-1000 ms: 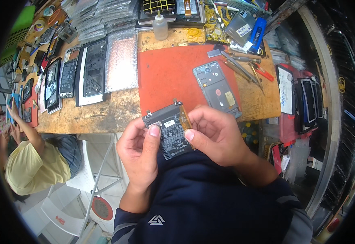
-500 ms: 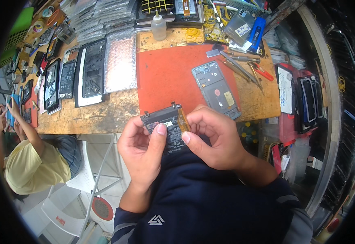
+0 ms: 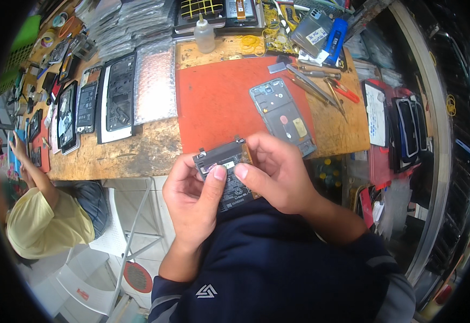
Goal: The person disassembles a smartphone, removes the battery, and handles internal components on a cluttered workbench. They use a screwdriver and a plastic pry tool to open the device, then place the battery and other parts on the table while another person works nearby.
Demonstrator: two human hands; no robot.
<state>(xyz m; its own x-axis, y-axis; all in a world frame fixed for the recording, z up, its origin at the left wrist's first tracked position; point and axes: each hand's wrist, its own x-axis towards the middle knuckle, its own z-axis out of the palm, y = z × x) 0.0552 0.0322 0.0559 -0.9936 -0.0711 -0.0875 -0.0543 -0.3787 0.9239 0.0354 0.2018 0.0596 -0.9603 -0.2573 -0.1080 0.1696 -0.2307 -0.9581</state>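
Observation:
A flat black phone battery (image 3: 237, 191) with printed labels and an orange-brown flex strip along its right side is held up in front of my body, just off the bench's near edge. My left hand (image 3: 194, 191) grips its left side, thumb pressed on the face. On the right side my right hand (image 3: 278, 175) holds it too, thumb on the label and fingers behind. The fingers behind the battery are partly hidden. Beyond my hands, a grey phone frame (image 3: 280, 110) lies tilted on the red mat (image 3: 213, 97).
Tweezers and screwdrivers (image 3: 321, 89) lie right of the frame, near a blue tool (image 3: 335, 42). A squeeze bottle (image 3: 204, 36) stands behind the mat. Bubble wrap (image 3: 157, 86) and phone parts (image 3: 88, 99) line the left. A person in yellow (image 3: 49, 220) sits at left beside white chairs.
My right thumb has moved left from the orange-brown strip onto the battery's label. The battery has shifted slightly right. My left hand keeps its hold.

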